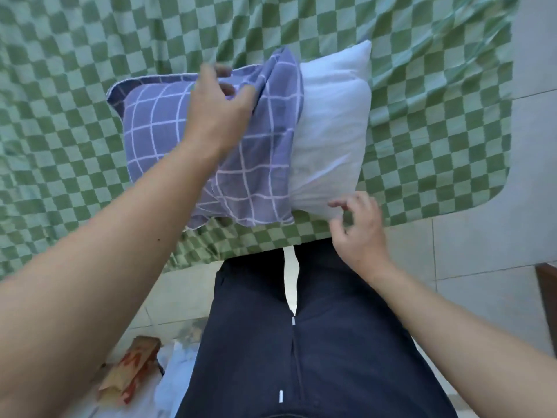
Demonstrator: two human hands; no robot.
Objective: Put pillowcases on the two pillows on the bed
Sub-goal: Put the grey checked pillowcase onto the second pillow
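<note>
A white pillow (pixel 333 122) lies on the bed, its left part inside a blue pillowcase (pixel 156 125) with a white grid. The case's open edge is bunched up across the pillow's middle. My left hand (pixel 215 110) grips that bunched fabric at the far side of the pillow. My right hand (pixel 360 233) hovers at the pillow's bare near-right corner, fingers apart and curled, holding nothing. A second pillow is not in view.
The bed carries a green checked sheet (pixel 437 101); its near edge and right corner border a tiled floor (pixel 482 251). A brown paper bag (pixel 129 375) and pale cloth lie on the floor at lower left. A dark wooden edge (pixel 547 297) shows at right.
</note>
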